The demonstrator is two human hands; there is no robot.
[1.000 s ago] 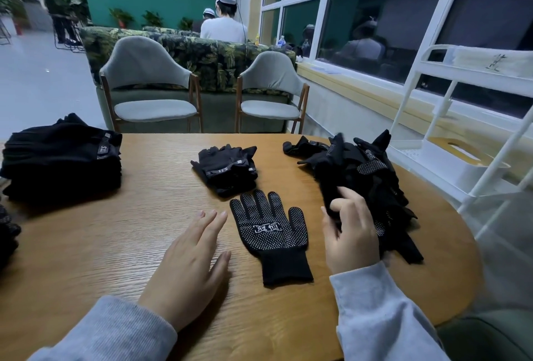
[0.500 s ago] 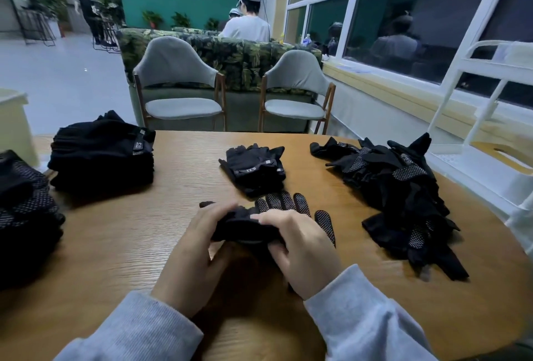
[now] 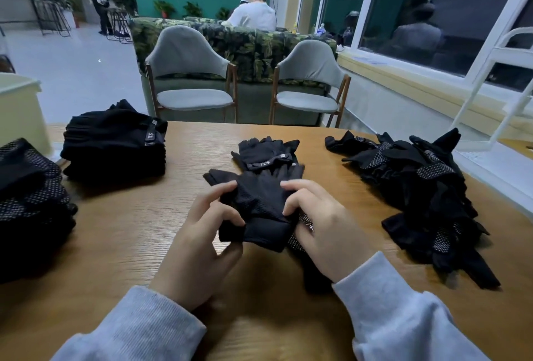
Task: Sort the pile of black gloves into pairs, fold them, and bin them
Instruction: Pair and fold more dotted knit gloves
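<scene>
Two hands work one glove at centre-near table: left hand (image 3: 199,233) pinches the left edge of the held glove (image 3: 259,207) w/ fingers curled on the fabric, right hand (image 3: 323,222) grips its right edge the same way, so it's stretched flat btwn them, cuff toward the person, fingers pointing far. A dotted glove (image 3: 295,241) peeks out just under the right hand, prob. the mate being lined up — laying one on the other looks like the pairing step before a fold. Just beyond sits a folded pair (image 3: 266,154) w/ a label strip, apart from the rest. Unsorted pile (image 3: 418,187) lies at right, within reach of the right hand; still plenty in it, so task looks far from done. Finished stacks are at left: plain stack (image 3: 115,147) far-left, dotted stack (image 3: 31,202) at the near-left edge, seemingly kept by type. Pale bin (image 3: 20,106) stands off the far-left corner of the table (image 3: 115,245). Two empty chairs beyond.
</scene>
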